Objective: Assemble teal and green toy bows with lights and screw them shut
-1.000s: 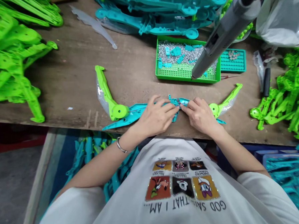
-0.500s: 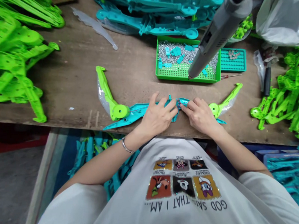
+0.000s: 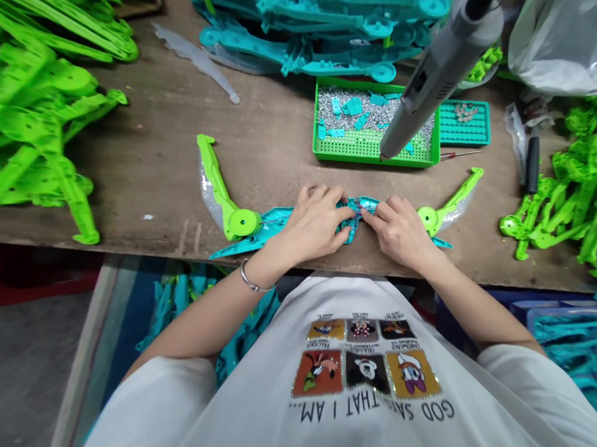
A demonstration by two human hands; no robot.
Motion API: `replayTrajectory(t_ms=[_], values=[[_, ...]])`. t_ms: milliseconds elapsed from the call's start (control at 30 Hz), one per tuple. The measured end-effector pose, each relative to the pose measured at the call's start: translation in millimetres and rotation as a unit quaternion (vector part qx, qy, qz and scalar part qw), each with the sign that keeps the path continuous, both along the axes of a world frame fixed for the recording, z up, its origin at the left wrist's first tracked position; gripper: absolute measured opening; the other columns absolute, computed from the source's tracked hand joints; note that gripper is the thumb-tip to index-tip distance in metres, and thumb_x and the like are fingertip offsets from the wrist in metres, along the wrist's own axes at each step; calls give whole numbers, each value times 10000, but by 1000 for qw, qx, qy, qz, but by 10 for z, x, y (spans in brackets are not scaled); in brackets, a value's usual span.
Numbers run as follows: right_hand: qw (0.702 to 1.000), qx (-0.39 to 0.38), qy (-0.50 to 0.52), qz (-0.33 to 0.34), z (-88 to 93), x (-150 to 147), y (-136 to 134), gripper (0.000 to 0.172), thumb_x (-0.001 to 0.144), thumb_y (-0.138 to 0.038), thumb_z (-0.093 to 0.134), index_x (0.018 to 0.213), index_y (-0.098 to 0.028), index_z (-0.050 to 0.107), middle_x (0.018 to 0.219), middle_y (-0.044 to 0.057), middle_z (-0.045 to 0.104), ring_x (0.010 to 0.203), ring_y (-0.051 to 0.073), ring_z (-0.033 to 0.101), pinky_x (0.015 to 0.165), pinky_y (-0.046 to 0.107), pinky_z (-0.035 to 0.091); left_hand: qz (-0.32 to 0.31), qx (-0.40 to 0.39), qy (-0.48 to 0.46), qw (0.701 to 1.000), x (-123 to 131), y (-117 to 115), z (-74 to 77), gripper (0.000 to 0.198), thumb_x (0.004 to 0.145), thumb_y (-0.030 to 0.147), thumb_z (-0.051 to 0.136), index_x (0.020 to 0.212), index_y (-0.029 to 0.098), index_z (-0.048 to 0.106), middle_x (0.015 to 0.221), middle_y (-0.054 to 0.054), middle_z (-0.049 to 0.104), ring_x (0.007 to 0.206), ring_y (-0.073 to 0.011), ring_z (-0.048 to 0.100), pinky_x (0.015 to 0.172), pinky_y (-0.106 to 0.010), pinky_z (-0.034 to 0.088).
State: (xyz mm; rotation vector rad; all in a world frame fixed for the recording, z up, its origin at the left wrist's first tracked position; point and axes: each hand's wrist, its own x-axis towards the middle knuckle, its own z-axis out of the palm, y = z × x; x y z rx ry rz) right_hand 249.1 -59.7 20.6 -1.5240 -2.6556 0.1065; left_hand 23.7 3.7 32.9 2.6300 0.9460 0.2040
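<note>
A teal and green plastic toy bow (image 3: 258,227) lies along the near edge of the wooden table (image 3: 145,165). Its green limbs (image 3: 216,184) curve up at each end. My left hand (image 3: 314,224) rests curled over the teal middle section, fingers pressing on it. Beside it my right hand (image 3: 397,230) pinches the same middle section from the right, fingertips meeting those of the left. The part under the fingers is mostly hidden.
A green tray (image 3: 369,150) of small metal screws and teal bits sits behind the hands, beside a smaller teal tray (image 3: 466,126). A grey hanging screwdriver (image 3: 435,76) points down over it. Piles of green parts (image 3: 22,111) lie left and right, with teal parts (image 3: 328,28) at the back.
My left hand's fingers have curled down more tightly onto the teal middle section. The hanging screwdriver has swung slightly. The right hand stays put.
</note>
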Motion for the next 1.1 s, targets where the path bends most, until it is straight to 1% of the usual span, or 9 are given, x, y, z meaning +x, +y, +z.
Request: replayTrajectory(t_ms=[100, 233, 400, 500, 667, 767, 867, 1000, 1100], values=[[1000, -2, 1, -1, 2, -4, -4, 389, 1031, -150, 420, 1340, -157, 657, 988, 139, 646, 936, 285, 430, 741, 422, 286, 27, 9, -3, 1000, 33, -48, -22, 230, 941, 330, 645, 1109, 277, 793, 1188, -105, 633, 1109, -316, 547, 1045, -569, 366], [1000, 1, -3, 0, -1, -5, -5, 382, 1033, -153, 417, 1327, -154, 661, 979, 138, 645, 938, 285, 429, 746, 424, 284, 80, -1, -7, 997, 111, -106, -47, 181, 931, 317, 666, 1027, 284, 816, 1164, -91, 652, 1083, -306, 557, 999, -537, 392], [1000, 12, -11, 6, -6, -10, -5, 385, 1045, -162, 397, 1319, -136, 665, 972, 137, 644, 927, 285, 419, 746, 428, 283, 130, -23, 32, 991, 254, -94, 14, 178, 925, 287, 651, 888, 273, 825, 1076, -97, 680, 1026, -315, 577, 881, -503, 415], [1000, 5, -5, 1, -6, -13, -8, 388, 1038, -152, 399, 1321, -136, 665, 971, 144, 644, 927, 289, 415, 736, 430, 282, 149, -14, 39, 988, 321, -78, 34, 214, 933, 274, 627, 819, 247, 806, 998, -104, 686, 983, -314, 589, 846, -494, 423], [1000, 10, -5, 3, -6, -8, -8, 390, 1041, -160, 403, 1332, -142, 662, 971, 142, 641, 928, 286, 414, 741, 429, 282, 184, 21, 3, 983, 328, -140, -32, 156, 943, 271, 630, 892, 229, 771, 1012, -91, 679, 1023, -310, 592, 870, -473, 430], [1000, 11, -7, 1, -5, -7, -3, 386, 1041, -161, 403, 1319, -143, 670, 962, 138, 637, 920, 284, 413, 736, 426, 282, 163, 15, -15, 986, 273, -206, -98, 191, 985, 268, 592, 919, 214, 762, 1012, -92, 681, 1023, -300, 590, 874, -458, 426], [1000, 10, -12, -1, -4, -7, -2, 388, 1034, -151, 414, 1332, -145, 662, 962, 133, 634, 922, 280, 420, 739, 421, 284, 142, 0, -83, 986, 177, -257, -172, 221, 1027, 277, 545, 1011, 217, 757, 1043, -85, 698, 1020, -270, 602, 880, -428, 427], [1000, 8, -14, 0, -11, -3, -5, 389, 1039, -161, 418, 1353, -147, 648, 985, 133, 639, 935, 279, 429, 751, 417, 291, 199, -2, -193, 961, 49, -321, -240, 276, 1066, 274, 470, 1245, 187, 661, 1111, -85, 733, 1050, -242, 630, 929, -401, 446], [1000, 11, -12, 1, -23, 1, -7, 384, 1044, -167, 414, 1343, -145, 654, 986, 133, 639, 939, 280, 432, 753, 418, 294, 216, 22, -216, 952, 14, -418, -247, 311, 1063, 218, 444, 1336, 169, 586, 1139, -80, 757, 1056, -241, 640, 956, -403, 447]])
